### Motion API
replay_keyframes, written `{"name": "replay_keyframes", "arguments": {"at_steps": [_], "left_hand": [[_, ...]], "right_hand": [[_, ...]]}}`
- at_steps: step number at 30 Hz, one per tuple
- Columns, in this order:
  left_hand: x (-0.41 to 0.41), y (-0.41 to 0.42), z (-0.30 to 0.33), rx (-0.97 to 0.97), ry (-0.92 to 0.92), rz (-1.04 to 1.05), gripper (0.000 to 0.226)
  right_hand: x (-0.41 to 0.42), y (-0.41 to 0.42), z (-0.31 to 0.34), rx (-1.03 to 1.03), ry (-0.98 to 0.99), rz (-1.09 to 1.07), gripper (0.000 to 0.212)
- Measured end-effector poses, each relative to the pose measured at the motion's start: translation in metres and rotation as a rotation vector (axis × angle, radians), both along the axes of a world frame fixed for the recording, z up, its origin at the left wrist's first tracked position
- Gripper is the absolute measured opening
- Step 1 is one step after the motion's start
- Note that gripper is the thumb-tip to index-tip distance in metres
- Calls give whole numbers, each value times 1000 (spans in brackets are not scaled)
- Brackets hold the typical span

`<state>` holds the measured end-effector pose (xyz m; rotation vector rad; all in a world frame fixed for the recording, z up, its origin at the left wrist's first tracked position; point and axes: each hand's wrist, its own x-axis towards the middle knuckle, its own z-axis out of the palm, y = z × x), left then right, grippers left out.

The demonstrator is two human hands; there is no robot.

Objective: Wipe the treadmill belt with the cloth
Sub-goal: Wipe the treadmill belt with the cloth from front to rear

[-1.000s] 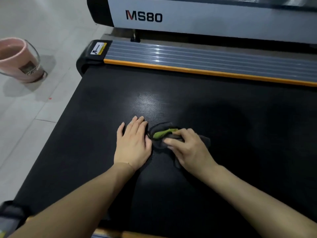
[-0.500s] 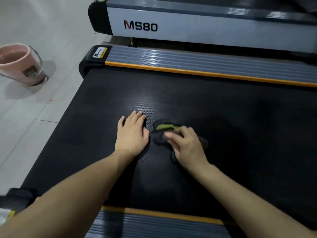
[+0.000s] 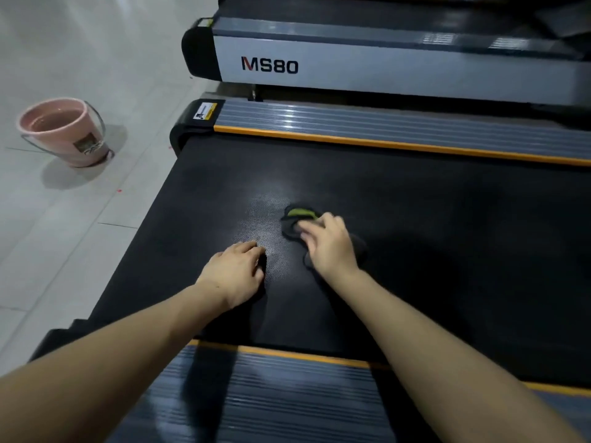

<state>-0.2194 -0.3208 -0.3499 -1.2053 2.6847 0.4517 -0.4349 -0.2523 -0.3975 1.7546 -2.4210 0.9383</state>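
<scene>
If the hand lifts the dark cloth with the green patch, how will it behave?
The crumpled dark cloth with a green patch probably hangs limp: it lies bunched under the right hand. It looks light. On the textured black treadmill belt it likely drags, not slides.

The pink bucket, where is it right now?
In the head view, the pink plastic bucket stands on the pale tiled floor at upper left, apart from the black treadmill belt, beyond and left of the left hand.
</scene>
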Motion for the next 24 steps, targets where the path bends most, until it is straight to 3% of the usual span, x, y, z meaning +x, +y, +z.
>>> {"name": "replay_keyframes", "arguments": {"at_steps": [3,6,9,13,15,19,21,24], "left_hand": [[2,15,5,-7,10,4,50],[-1,36,3,-28,1,-30,51],[1,49,-2,-27,-59,-60,54],[5,51,7,20,-81,-86,56],[4,49,12,36,-98,-96,56],[-1,47,13,-8,-114,-130,56],[-7,47,12,-20,-112,-161,56],[-12,44,6,-48,-32,-127,54]], "right_hand": [[-13,39,3,16,93,65,24],[-68,69,10,46,156,-255,23],[-101,97,13,126,73,-549,26],[-56,69,12,41,-99,-783,19],[-14,38,13,-9,-91,-673,16],[10,18,12,38,95,-180,24],[-29,37,7,21,141,-175,27],[-94,82,6,24,109,-446,27]]}}
